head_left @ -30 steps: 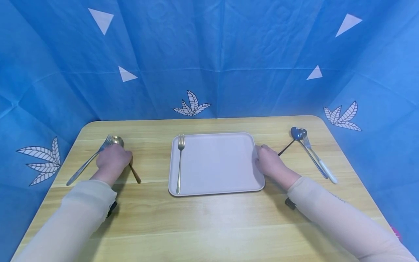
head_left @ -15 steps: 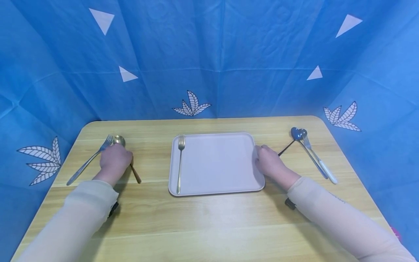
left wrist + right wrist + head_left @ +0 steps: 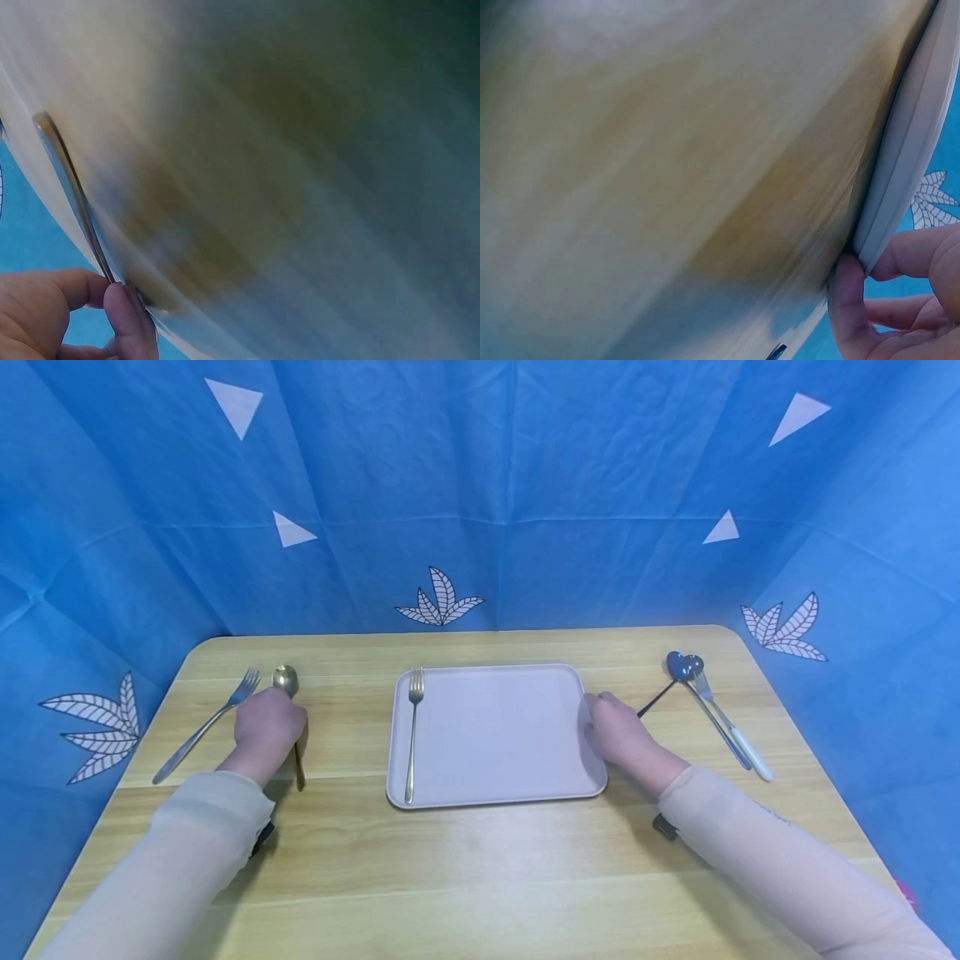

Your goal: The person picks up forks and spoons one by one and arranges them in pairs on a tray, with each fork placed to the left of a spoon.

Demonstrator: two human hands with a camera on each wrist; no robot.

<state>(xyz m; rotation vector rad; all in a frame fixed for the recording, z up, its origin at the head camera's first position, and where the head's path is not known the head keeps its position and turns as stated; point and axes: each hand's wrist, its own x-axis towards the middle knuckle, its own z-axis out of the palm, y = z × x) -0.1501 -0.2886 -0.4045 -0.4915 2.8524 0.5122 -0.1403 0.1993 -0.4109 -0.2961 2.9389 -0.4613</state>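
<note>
In the head view my left hand (image 3: 270, 727) pinches a gold spoon (image 3: 286, 679); its bowl points to the far edge and its handle emerges below the hand. The left wrist view shows the handle (image 3: 73, 180) between thumb and forefinger. A silver fork (image 3: 231, 703) lies just left of that hand. Centrally sits a pale rectangular tray (image 3: 502, 735), with a gold fork (image 3: 412, 743) lying along its left side. My right hand (image 3: 626, 739) grips the tray's right edge, thumb and finger on the rim (image 3: 904, 150) in the right wrist view.
Right of the tray lie two dark, shiny spoons (image 3: 677, 665) with crossing handles, and a fork with a white handle (image 3: 748, 752) touching them. A blue patterned cloth (image 3: 495, 493) hangs around the wooden table (image 3: 480, 877).
The gold spoon has shifted slightly right, away from the silver fork, and turned so its handle points nearly straight toward me. My left hand moved right with it. Tray and right hand stayed still.
</note>
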